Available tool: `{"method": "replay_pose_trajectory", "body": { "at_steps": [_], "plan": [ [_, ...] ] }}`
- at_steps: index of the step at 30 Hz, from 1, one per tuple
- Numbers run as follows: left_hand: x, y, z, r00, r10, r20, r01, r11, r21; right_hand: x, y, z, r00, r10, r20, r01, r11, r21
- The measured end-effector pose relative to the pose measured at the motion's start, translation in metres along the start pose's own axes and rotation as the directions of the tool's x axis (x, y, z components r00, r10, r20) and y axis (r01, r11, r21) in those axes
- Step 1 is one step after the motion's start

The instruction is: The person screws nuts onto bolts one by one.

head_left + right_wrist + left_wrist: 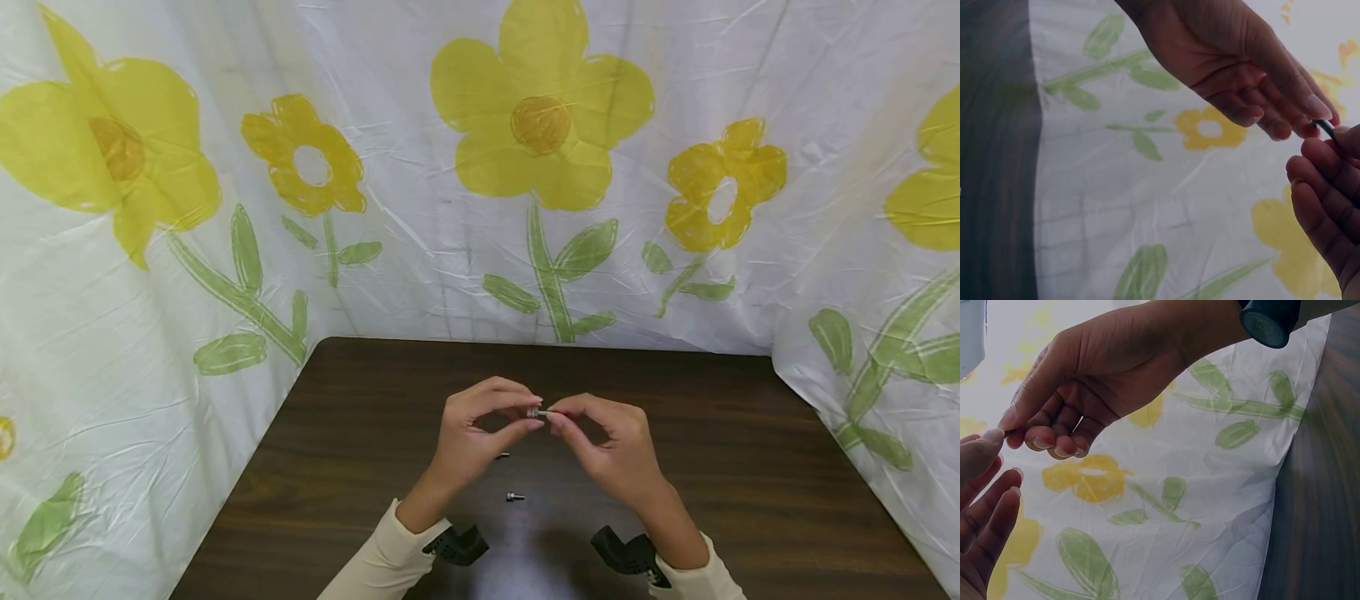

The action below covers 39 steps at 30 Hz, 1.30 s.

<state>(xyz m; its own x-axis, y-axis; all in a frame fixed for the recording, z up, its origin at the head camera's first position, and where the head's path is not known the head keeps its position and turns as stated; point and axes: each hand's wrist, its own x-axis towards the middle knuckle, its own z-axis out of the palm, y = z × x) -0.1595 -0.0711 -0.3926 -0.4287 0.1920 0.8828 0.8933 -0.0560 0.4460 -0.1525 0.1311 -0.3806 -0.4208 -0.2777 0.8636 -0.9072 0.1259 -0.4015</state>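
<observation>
A small silvery bolt (535, 412) is held level above the table between both hands. My left hand (474, 427) pinches its wider head end between thumb and fingers. From the other side, my right hand (617, 443) grips the thin shank with thumb and forefinger. In the right wrist view the bolt (1325, 127) shows as a dark sliver between the fingertips; in the left wrist view fingers mostly hide it. Below the hands a second bolt (515, 497) lies on the tabletop. Another small metal piece (503, 455) lies partly behind the left hand.
The dark wood-grain table (360, 433) spreads under both arms. A white curtain (420, 275) printed with yellow flowers hangs along its back and sides. Black wrist-worn devices (457, 546) sit at both cuffs.
</observation>
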Motion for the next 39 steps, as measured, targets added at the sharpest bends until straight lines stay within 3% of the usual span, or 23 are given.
{"method": "replay_pose_trajectory", "body": {
  "at_steps": [11,20,24,30,34,39],
  "plan": [
    [-0.002,0.0,0.001,0.999,-0.041,-0.011,0.041,0.999,0.031,-0.001,0.0,0.001,1.0,-0.001,0.003,0.001,1.0,0.008],
    [0.011,0.021,0.001,0.994,-0.099,-0.053,0.102,0.992,0.071,0.0,0.001,0.0,0.999,0.032,0.009,-0.031,0.999,-0.029],
    [0.013,0.023,0.001,0.989,-0.137,-0.053,0.141,0.987,0.08,0.001,0.003,-0.003,0.997,0.068,0.038,-0.067,0.997,-0.042],
    [0.012,0.015,0.001,0.979,-0.201,-0.023,0.202,0.976,0.086,0.002,0.01,-0.009,0.981,0.159,0.112,-0.15,0.985,-0.081],
    [0.002,-0.008,0.001,0.97,-0.244,0.007,0.243,0.967,0.069,0.001,0.018,-0.012,0.97,0.181,0.16,-0.161,0.978,-0.131],
    [-0.005,-0.034,0.001,0.955,-0.289,0.066,0.281,0.953,0.112,0.0,0.033,-0.018,0.948,0.229,0.22,-0.181,0.959,-0.22]
  ]
}}
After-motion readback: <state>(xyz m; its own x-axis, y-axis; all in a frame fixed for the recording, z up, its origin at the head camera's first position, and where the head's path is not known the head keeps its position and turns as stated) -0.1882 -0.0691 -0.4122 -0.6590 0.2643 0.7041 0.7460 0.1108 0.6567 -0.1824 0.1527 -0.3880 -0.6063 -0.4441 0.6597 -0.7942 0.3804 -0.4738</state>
